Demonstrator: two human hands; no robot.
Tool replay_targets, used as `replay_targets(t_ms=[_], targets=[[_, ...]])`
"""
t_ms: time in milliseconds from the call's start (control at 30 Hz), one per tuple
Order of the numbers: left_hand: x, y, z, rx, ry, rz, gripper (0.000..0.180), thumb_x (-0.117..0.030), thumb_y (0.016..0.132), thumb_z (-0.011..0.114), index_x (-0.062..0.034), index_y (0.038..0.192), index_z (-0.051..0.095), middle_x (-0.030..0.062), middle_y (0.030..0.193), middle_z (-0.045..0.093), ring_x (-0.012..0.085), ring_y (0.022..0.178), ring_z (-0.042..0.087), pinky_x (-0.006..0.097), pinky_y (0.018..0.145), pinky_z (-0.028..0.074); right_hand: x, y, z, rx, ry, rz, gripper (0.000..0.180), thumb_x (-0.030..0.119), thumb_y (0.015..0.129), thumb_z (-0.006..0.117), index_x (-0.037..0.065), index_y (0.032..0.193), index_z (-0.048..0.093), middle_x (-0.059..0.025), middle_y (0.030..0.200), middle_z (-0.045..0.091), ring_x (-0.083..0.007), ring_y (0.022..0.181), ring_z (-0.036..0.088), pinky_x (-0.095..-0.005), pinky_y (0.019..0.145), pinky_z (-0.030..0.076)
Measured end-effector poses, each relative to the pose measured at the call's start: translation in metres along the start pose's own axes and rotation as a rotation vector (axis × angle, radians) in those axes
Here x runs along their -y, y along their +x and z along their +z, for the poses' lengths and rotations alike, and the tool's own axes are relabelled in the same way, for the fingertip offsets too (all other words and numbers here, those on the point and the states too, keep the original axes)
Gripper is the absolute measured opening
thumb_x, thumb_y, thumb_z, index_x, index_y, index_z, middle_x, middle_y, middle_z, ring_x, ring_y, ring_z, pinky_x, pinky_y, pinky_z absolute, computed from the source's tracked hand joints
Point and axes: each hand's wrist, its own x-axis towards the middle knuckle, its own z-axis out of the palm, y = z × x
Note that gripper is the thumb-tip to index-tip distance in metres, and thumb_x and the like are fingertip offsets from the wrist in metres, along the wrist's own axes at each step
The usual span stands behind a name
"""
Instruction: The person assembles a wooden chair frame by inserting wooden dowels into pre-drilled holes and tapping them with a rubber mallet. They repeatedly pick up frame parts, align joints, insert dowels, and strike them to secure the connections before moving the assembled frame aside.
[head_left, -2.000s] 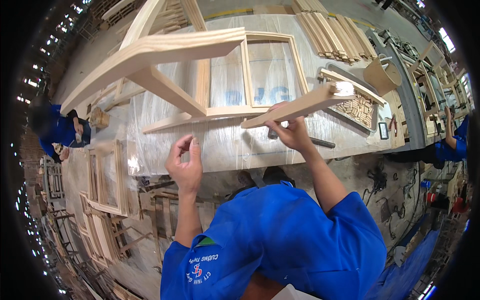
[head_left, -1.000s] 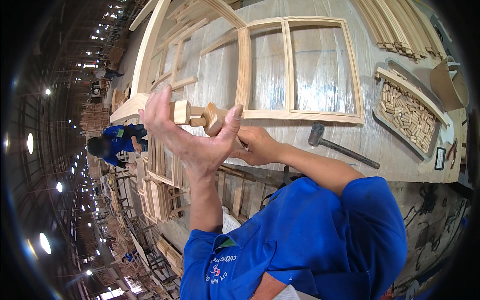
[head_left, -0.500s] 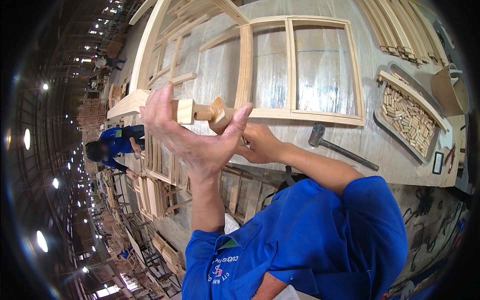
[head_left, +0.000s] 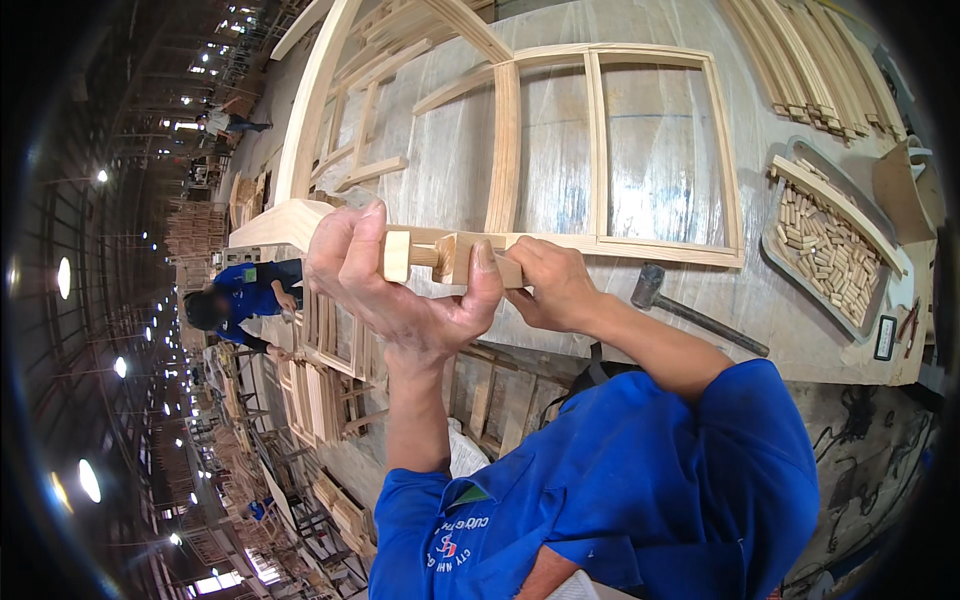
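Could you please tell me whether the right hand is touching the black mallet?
Apart: the head view plainly shows a strip of tabletop between the right hand and the black mallet.

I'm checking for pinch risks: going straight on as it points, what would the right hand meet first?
Likely the left thumb, lying across the wooden piece in the right hand's grip; depth is unclear.

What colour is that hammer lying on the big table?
The hammer is dark grey, almost black. It shows best in the head view.
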Motion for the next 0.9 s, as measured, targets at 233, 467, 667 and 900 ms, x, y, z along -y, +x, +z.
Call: replay_targets(t_ms=[233, 467, 667, 900], targets=[[0.003, -0.008, 0.008, -0.064, -0.096, -0.001, 0.069, -0.037, 0.082, 0.072, -0.0020, 0.136, 0.048, 0.0162, 0.124, 0.043, 0.0301, 0.119, 0.046, 0.048, 0.099, 0.042, -0.007, 0.008, -0.047, 0.290, -0.010, -0.059, 0.023, 0.013, 0.081, 0.076, 0.009, 0.094, 0.057, -0.0105, 0.089, 0.063, -0.0349, 0.082, 0.067, -0.0467, 0.065, 0.053], [0.009, 0.003, 0.012, -0.103, -0.128, 0.031, 0.066, -0.033, 0.081, 0.070, -0.0024, 0.135, 0.049, 0.0146, 0.121, 0.044, 0.0285, 0.115, 0.048, 0.045, 0.095, 0.043, -0.001, 0.015, -0.021, 0.142, 0.006, 0.012, 0.027, 0.010, 0.078, 0.078, 0.008, 0.092, 0.055, -0.0110, 0.089, 0.063, -0.0362, 0.083, 0.066, -0.0491, 0.067, 0.052], [0.008, -0.011, 0.021, -0.197, -0.180, 0.023, 0.064, -0.037, 0.088, 0.071, -0.0020, 0.137, 0.050, 0.0159, 0.126, 0.047, 0.0293, 0.120, 0.051, 0.046, 0.100, 0.044, -0.017, -0.002, -0.035, 0.071, -0.060, -0.124, 0.028, 0.015, 0.077, 0.083, 0.010, 0.092, 0.059, -0.0071, 0.085, 0.059, -0.0303, 0.079, 0.061, -0.0432, 0.067, 0.051], [-0.048, -0.092, 0.061, -0.279, -0.574, -0.437, 0.059, -0.043, 0.103, 0.065, 0.0027, 0.138, 0.050, 0.0199, 0.130, 0.059, 0.0307, 0.135, 0.053, 0.046, 0.110, 0.047, -0.020, -0.025, -0.023, -0.189, -0.021, -0.093, 0.035, 0.013, 0.072, 0.088, 0.007, 0.101, 0.068, -0.0081, 0.086, 0.063, -0.0280, 0.078, 0.062, -0.0392, 0.068, 0.051]])
